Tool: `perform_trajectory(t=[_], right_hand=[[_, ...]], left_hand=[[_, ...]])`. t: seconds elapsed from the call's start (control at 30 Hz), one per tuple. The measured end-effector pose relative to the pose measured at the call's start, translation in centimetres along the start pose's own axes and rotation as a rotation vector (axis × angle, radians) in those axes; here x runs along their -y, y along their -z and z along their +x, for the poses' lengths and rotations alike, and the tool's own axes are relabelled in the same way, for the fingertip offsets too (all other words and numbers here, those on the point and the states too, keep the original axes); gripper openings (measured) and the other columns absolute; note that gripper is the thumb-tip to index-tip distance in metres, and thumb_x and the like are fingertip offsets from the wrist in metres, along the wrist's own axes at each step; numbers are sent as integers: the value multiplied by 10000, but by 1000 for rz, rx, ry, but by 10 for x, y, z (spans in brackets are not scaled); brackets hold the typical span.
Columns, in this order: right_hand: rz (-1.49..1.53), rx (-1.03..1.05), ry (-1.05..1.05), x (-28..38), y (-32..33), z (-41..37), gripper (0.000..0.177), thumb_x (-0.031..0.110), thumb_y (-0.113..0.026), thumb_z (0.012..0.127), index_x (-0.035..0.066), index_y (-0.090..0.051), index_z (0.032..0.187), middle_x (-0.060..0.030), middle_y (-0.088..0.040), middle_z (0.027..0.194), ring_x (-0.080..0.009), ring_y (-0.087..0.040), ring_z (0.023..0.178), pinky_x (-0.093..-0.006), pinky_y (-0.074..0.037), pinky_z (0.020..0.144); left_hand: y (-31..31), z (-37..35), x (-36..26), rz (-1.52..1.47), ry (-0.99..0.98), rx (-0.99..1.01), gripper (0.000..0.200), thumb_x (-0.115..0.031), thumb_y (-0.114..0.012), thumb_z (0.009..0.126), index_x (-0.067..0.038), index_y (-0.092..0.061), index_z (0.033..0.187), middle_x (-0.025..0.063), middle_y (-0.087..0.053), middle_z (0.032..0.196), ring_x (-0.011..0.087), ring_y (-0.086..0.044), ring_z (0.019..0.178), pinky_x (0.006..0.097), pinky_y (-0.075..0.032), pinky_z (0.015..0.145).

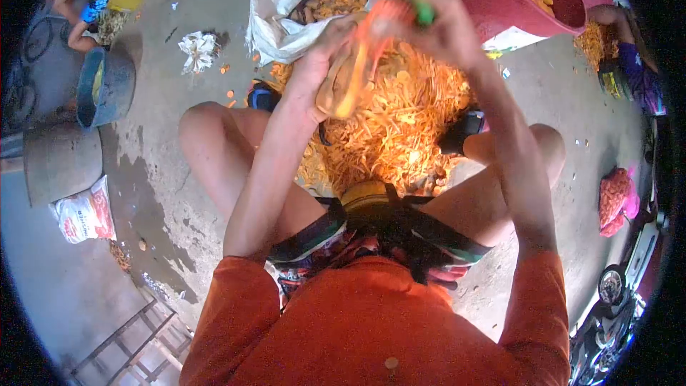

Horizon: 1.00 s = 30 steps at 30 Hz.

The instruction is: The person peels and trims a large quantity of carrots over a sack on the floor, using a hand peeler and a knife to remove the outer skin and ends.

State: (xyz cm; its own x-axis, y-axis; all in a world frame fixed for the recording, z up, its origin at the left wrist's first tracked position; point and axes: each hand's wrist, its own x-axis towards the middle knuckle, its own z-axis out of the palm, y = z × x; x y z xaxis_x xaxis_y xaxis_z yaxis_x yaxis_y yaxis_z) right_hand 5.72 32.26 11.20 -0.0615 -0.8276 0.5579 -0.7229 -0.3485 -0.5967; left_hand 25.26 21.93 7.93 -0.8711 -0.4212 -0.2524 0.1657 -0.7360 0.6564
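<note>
My left hand point(321, 64) is closed around a carrot point(344, 94), which shows both brownish skin and bright orange flesh. My right hand point(451, 25), smeared by motion, grips a peeler point(424, 11) with a green end and a red-orange part blurred against the carrot's upper end. Below both hands, a heap of orange peelings point(400, 125) spreads between my feet. Just beyond the left hand stands an open white sack point(275, 11) holding brownish carrots and cut ends.
A dark red tub point(479, 11) with peeled carrots stands at the upper right. Other people's arms show at both sides. At left are a blue-grey bucket point(118, 89), a printed sack point(84, 213) and a wooden ladder-like frame point(132, 347). A red mesh bag point(614, 200) lies right, near a motorcycle point(607, 322).
</note>
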Motion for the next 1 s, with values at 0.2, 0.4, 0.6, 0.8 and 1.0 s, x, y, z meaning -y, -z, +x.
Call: perform_trajectory(t=[0.2, 0.4, 0.6, 0.8, 1.0], right_hand=[[88, 68, -37, 15, 3, 0, 289, 201, -793, 851, 49, -667, 1063, -65, -726, 923, -136, -680, 866, -327, -546, 760], [75, -46, -226, -27, 28, 10, 236, 193, -739, 902, 26, -658, 1046, -86, -733, 975, -148, -678, 865, -317, -548, 776], [76, 127, 116, 28, 0, 2, 325, 127, -813, 805, 53, -678, 1090, -119, -716, 985, -186, -682, 889, -344, -540, 795], [-26, -237, -183, -37, 38, 12, 230, 91, -751, 849, 24, -669, 1053, -42, -726, 935, -148, -670, 859, -315, -545, 791], [-17, -42, 144, 3, 3, -7, 396, 146, -828, 762, 69, -665, 1115, -158, -692, 977, -296, -688, 900, -351, -543, 813]], left_hand=[[0, 5, 5, 99, -20, -67, 389, -296, -607, 982, -108, -530, 1314, 47, -643, 1063, 142, -666, 782, 301, -593, 657], [2, -1, 0, 132, -24, 24, 344, -241, -542, 1017, -70, -525, 1316, 75, -636, 1087, 166, -662, 895, 328, -598, 752], [-15, 4, 1, -3, -43, -190, 346, -216, -524, 1018, -50, -522, 1321, 87, -639, 1116, 164, -659, 906, 304, -587, 717], [-1, -3, 1, 149, -26, 52, 337, -222, -513, 1022, -66, -563, 1316, 54, -662, 1098, 118, -658, 852, 263, -569, 663], [-16, 4, 8, -165, 2, -198, 332, -256, -517, 1023, -78, -565, 1300, 67, -668, 1058, 145, -670, 788, 285, -585, 649]])
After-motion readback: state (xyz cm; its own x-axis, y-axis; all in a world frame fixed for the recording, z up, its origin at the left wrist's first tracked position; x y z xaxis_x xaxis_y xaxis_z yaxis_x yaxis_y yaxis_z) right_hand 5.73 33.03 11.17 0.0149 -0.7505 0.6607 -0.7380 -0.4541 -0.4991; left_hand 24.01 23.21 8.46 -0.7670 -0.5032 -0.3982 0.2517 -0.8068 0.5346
